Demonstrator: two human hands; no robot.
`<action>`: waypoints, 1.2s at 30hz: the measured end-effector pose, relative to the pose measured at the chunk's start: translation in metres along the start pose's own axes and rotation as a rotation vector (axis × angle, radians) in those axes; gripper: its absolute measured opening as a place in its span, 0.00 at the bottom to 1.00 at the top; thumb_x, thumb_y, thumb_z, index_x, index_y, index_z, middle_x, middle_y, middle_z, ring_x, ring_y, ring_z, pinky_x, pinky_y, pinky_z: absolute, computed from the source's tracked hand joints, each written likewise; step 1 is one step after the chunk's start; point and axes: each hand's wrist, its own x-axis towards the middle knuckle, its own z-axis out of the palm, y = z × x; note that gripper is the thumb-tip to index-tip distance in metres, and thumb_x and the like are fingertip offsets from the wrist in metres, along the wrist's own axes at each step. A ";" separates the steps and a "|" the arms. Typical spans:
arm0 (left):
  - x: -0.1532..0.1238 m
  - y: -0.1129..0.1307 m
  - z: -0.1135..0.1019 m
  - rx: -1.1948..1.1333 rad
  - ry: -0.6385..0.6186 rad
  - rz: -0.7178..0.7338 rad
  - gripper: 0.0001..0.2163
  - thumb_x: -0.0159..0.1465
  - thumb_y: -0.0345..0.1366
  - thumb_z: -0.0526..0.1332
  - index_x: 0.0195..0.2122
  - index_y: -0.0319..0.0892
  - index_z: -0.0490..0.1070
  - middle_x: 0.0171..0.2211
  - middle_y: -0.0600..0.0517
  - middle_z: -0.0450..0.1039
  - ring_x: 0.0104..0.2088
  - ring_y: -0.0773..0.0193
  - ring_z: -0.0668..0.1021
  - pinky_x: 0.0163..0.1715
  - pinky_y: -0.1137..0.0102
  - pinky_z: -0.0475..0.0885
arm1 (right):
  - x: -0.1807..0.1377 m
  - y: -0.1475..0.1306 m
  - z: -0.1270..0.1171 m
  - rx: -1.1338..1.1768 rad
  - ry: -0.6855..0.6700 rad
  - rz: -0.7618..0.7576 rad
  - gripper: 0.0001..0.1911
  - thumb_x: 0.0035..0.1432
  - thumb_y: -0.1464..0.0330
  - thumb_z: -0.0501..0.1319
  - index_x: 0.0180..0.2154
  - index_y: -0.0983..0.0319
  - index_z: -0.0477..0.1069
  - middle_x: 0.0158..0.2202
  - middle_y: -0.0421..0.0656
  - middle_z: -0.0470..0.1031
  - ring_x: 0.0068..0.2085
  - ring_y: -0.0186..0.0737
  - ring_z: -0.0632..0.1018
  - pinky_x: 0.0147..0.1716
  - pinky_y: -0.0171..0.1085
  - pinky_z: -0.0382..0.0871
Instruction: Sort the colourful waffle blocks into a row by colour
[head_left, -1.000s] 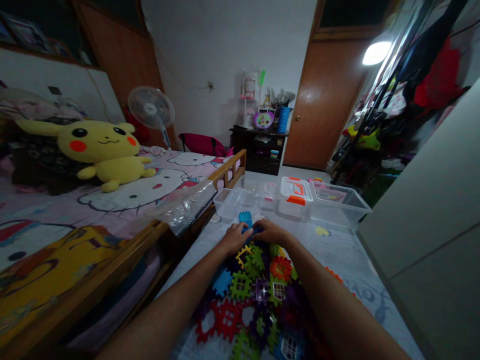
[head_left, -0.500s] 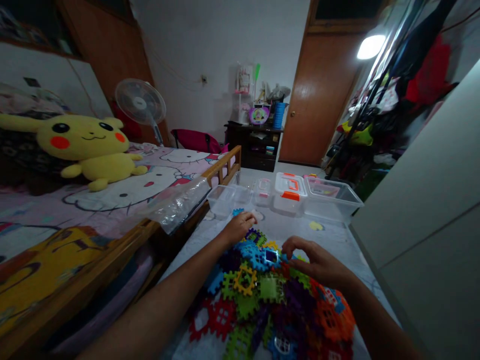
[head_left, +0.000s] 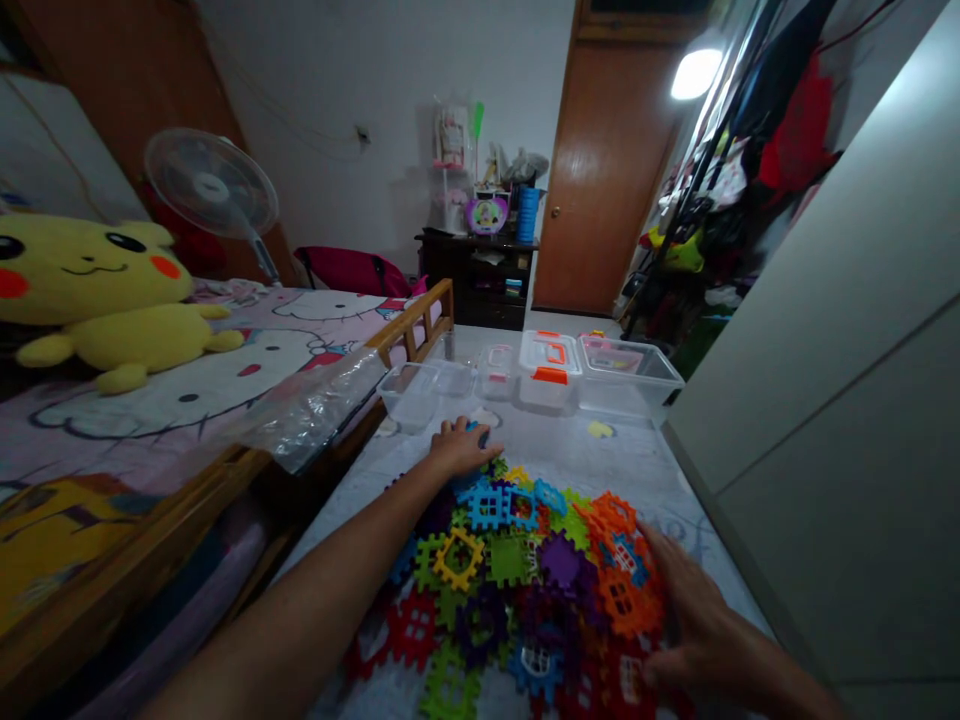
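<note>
A heap of colourful plastic interlocking building tiles (head_left: 506,558) with toothed edges lies on the table in front of me. My left hand (head_left: 459,448) rests at the far left of the heap, fingers spread over a blue tile (head_left: 472,427) that shows partly between thumb and fingers. Along the heap's right side is my right hand (head_left: 697,615), thumb and fingers apart, beside orange tiles (head_left: 630,603) and red tiles (head_left: 626,675). Its fingertips seem to touch the edge of the heap. Purple, green, yellow and blue tiles overlap between the hands.
Clear plastic boxes stand at the table's far end: an open one (head_left: 409,395) at left, a lidded one with orange latches (head_left: 551,375), another open one (head_left: 630,365) at right. A bed with a wooden rail (head_left: 416,325) borders the left, a white cabinet (head_left: 840,400) the right.
My right hand has moved from the back of the heap to its right side, nearer me, and has spread. My left hand now covers the blue tile. The view has turned slightly right.
</note>
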 end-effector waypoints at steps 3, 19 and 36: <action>-0.018 0.000 -0.007 -0.039 -0.105 0.150 0.30 0.61 0.62 0.50 0.58 0.51 0.68 0.62 0.45 0.64 0.63 0.42 0.62 0.60 0.50 0.56 | 0.009 -0.011 0.009 -0.018 0.018 -0.047 0.69 0.37 0.47 0.71 0.70 0.64 0.37 0.71 0.60 0.39 0.69 0.69 0.43 0.65 0.62 0.43; -0.072 0.015 0.004 -0.435 -0.184 0.582 0.59 0.40 0.44 0.77 0.69 0.46 0.44 0.67 0.38 0.51 0.66 0.42 0.59 0.64 0.51 0.55 | 0.048 -0.081 0.014 0.432 0.217 -0.232 0.57 0.47 0.69 0.67 0.70 0.57 0.35 0.67 0.55 0.56 0.66 0.55 0.60 0.64 0.57 0.53; -0.119 0.029 -0.011 -0.517 0.063 0.573 0.45 0.50 0.41 0.73 0.66 0.47 0.51 0.63 0.44 0.58 0.63 0.49 0.63 0.64 0.54 0.58 | 0.058 -0.139 -0.008 0.598 0.231 -0.368 0.59 0.46 0.66 0.71 0.69 0.59 0.36 0.60 0.55 0.64 0.52 0.50 0.75 0.52 0.50 0.70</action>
